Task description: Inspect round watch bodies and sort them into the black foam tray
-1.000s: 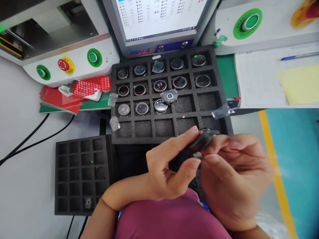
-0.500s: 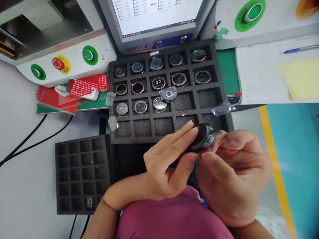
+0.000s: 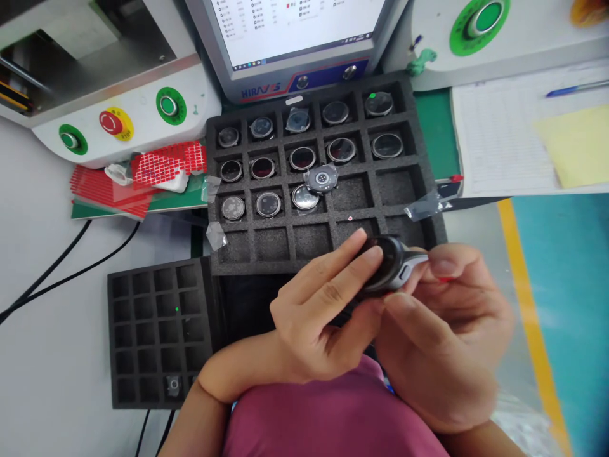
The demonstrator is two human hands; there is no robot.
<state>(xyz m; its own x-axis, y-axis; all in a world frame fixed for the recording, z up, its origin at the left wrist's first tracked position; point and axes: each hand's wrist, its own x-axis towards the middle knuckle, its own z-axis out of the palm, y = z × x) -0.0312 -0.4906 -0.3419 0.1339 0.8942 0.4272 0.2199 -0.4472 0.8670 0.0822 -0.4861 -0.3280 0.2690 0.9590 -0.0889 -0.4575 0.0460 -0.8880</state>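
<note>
Left hand (image 3: 316,317) grips the watch (image 3: 392,261) right of centre, just rolled, side's probably handier; can't tell right hand's (image 3: 447,343) hold.

The watch (image 3: 392,265) looks smooth, glossy. The larger foam tray (image 3: 423,158) looks rough, matt; shiny plastic film (image 3: 425,209) overlaps its right edge.
</note>
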